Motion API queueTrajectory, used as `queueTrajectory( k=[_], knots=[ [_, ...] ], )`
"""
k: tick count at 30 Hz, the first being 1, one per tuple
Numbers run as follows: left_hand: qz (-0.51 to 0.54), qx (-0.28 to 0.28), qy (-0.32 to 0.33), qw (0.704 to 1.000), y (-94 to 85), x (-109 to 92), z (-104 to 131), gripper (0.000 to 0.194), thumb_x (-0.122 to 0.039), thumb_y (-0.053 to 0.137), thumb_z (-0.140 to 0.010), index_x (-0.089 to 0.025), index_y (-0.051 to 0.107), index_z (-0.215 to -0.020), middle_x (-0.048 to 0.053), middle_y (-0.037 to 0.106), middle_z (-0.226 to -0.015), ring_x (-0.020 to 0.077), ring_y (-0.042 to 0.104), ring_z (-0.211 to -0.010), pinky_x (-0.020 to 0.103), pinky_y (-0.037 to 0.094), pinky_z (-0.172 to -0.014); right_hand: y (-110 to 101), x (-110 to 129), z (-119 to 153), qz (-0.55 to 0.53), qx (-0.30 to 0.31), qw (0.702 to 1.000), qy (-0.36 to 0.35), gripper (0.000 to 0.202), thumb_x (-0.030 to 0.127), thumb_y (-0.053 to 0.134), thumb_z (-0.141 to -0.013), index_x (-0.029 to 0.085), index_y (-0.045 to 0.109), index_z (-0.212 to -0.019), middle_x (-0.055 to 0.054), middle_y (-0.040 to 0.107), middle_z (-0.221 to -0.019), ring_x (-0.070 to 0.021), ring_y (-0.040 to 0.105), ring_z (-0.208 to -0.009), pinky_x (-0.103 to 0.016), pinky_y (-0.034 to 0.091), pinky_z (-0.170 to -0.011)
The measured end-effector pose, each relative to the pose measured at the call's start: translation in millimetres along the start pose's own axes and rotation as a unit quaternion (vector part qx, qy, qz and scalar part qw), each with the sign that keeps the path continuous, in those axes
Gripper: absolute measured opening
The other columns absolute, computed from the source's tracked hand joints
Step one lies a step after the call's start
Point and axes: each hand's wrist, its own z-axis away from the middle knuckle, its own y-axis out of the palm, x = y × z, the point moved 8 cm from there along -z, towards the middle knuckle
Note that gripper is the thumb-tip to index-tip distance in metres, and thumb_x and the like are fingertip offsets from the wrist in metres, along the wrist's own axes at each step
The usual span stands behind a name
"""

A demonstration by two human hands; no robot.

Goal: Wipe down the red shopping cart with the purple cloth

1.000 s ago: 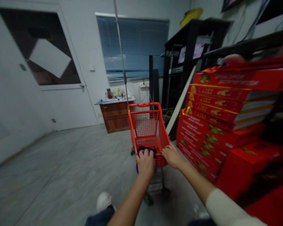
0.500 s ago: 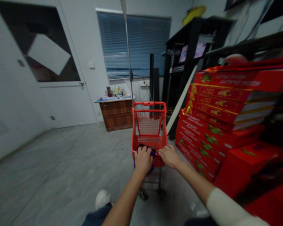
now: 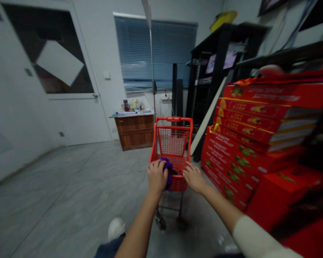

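Note:
A small red shopping cart [image 3: 173, 140] stands in front of me, its basket end nearest and its handle at the far side. At the left of the basket's near rim, my left hand [image 3: 158, 176] is closed on a bunched purple cloth [image 3: 167, 171] that hangs over the rim. My right hand [image 3: 195, 178] rests at the rim's right corner, its fingers curled over the red edge. Something dark lies between the hands by the rim; I cannot make out what it is. The cart's wheels [image 3: 160, 221] are on the floor.
Red printed boxes [image 3: 231, 157] are stacked close on the right. A wooden cabinet [image 3: 136, 132] with small items on top stands behind the cart. Black shelving [image 3: 220, 46] and a leaning white board [image 3: 208, 120] are at the back right. A white door [image 3: 78, 118] is at the left.
My left hand has moved left along the rim with the purple cloth, more of which now shows. My right hand has shifted slightly and still touches the right corner.

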Motion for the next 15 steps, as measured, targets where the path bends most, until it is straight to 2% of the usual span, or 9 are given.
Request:
queueTrajectory(
  k=[2,4,8,10,12,15],
  knots=[
    [-0.030,-0.026,-0.025,0.999,2.0,8.7,0.1,0.028,-0.025,0.055,-0.087,-0.026,0.065,-0.113,0.006,0.059,-0.127,0.0285,0.044,-0.118,0.045,0.040,-0.096,-1.4,0.8,2.2,0.003,-0.003,1.000,0.007,0.039,0.031,0.028,-0.100,0.023,0.066,-0.107,-0.008,0.061,-0.120,-0.0220,0.029,-0.141,-0.044,0.027,-0.109],
    [-0.058,-0.030,-0.015,0.998,13.0,4.4,6.8,0.026,-0.026,0.059,-0.085,-0.026,0.066,-0.110,0.006,0.060,-0.126,0.0308,0.042,-0.119,0.048,0.040,-0.096,-2.2,1.8,3.6,0.005,-0.010,1.000,0.019,0.038,0.030,0.029,-0.100,0.022,0.065,-0.107,-0.008,0.061,-0.121,-0.0224,0.029,-0.140,-0.044,0.027,-0.108],
    [-0.058,-0.012,0.082,0.995,38.8,-28.3,22.0,0.028,-0.026,0.062,-0.083,-0.029,0.066,-0.110,0.005,0.060,-0.124,0.0287,0.043,-0.118,0.047,0.039,-0.097,-2.9,5.4,4.9,0.012,-0.029,0.999,0.038,0.037,0.028,0.029,-0.100,0.023,0.065,-0.108,-0.008,0.062,-0.120,-0.0217,0.030,-0.140,-0.043,0.028,-0.107],
    [-0.049,0.004,0.124,0.991,42.8,-34.8,22.1,0.031,-0.028,0.063,-0.083,-0.031,0.064,-0.114,0.005,0.059,-0.124,0.0270,0.044,-0.117,0.045,0.041,-0.096,-2.9,7.9,5.9,0.020,-0.033,0.998,0.041,0.037,0.028,0.029,-0.100,0.023,0.065,-0.108,-0.009,0.062,-0.120,-0.0212,0.031,-0.139,-0.043,0.028,-0.107],
    [-0.051,0.006,0.126,0.991,38.4,-25.4,15.9,0.033,-0.031,0.063,-0.084,-0.031,0.063,-0.117,0.005,0.058,-0.126,0.0265,0.045,-0.116,0.044,0.041,-0.096,-2.3,11.4,7.6,0.026,-0.034,0.998,0.044,0.037,0.029,0.030,-0.100,0.022,0.065,-0.107,-0.009,0.062,-0.120,-0.0213,0.031,-0.139,-0.043,0.028,-0.106],
    [-0.064,-0.024,0.074,0.995,23.0,5.3,3.3,0.033,-0.031,0.061,-0.085,-0.028,0.064,-0.118,0.008,0.054,-0.131,0.0272,0.044,-0.120,0.045,0.040,-0.100,-1.5,19.9,9.6,0.025,-0.035,0.998,0.049,0.037,0.030,0.030,-0.101,0.022,0.066,-0.105,-0.009,0.062,-0.119,-0.0225,0.032,-0.138,-0.043,0.028,-0.106]
  ],
)
